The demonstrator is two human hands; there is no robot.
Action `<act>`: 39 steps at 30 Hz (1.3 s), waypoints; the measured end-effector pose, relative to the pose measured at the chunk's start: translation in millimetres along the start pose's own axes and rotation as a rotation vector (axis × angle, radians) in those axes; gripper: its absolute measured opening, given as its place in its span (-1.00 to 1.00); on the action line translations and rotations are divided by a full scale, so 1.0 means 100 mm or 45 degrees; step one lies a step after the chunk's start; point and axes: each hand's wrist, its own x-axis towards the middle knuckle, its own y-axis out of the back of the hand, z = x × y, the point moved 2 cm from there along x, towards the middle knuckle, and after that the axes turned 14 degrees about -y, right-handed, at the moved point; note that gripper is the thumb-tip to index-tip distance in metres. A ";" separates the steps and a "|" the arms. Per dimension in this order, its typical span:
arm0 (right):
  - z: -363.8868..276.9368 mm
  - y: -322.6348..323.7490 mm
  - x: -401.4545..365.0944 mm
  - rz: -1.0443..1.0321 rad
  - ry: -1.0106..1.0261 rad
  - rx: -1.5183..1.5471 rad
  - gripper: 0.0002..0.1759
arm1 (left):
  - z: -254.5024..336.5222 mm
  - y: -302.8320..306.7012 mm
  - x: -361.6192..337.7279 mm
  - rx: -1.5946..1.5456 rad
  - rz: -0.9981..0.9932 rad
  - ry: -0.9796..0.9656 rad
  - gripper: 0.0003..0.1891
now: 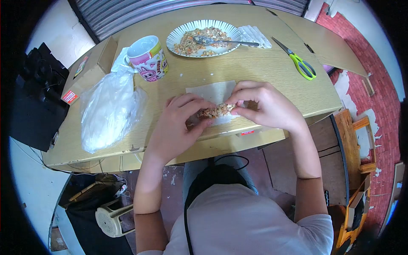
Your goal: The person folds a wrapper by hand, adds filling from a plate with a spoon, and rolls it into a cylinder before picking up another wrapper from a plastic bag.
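A log of chopped filling (216, 111) lies across a thin white spring roll wrapper (214, 90) near the table's front edge. My left hand (185, 114) curls round the filling's left end, thumb in front and fingers behind. At the other end, my right hand (260, 103) pinches the filling between thumb and forefinger. Parts of the wrapper are hidden under both hands. Beyond them a fluted paper plate (171, 39) holds more loose filling (193, 42), with a metal spoon (229, 42) resting in it. Several rolled white wrappers (255, 37) lie beside the plate.
On the left stand a printed mug (148, 59), a clear plastic bag (108, 112) with something white inside, and a cardboard box (91, 63). Green-handled scissors (297, 61) lie at the right. A beige plastic stool (111, 221) is on the floor at lower left.
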 end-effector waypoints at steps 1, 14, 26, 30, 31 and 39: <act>0.01 0.00 0.00 -0.017 0.007 0.005 -0.72 | -0.02 -0.01 -0.01 -0.165 -0.010 0.095 -0.66; -0.08 -0.05 0.06 -0.010 0.030 -0.043 -0.75 | 0.02 -0.03 0.08 -0.072 0.010 -0.016 -0.67; -0.12 -0.09 0.04 0.131 0.072 -0.001 -0.77 | 0.07 -0.04 0.06 -0.172 0.045 0.124 -0.65; -0.14 -0.09 0.05 0.132 0.115 -0.069 -0.77 | 0.01 0.15 -0.09 -0.167 0.094 0.129 -0.64; -0.16 -0.08 0.04 0.250 0.203 -0.084 -0.78 | -0.05 0.24 -0.17 -0.093 0.094 0.172 -0.67; -0.26 -0.30 0.22 0.177 0.391 -0.095 -0.83 | -0.15 0.36 -0.27 -0.044 -0.030 0.302 -0.77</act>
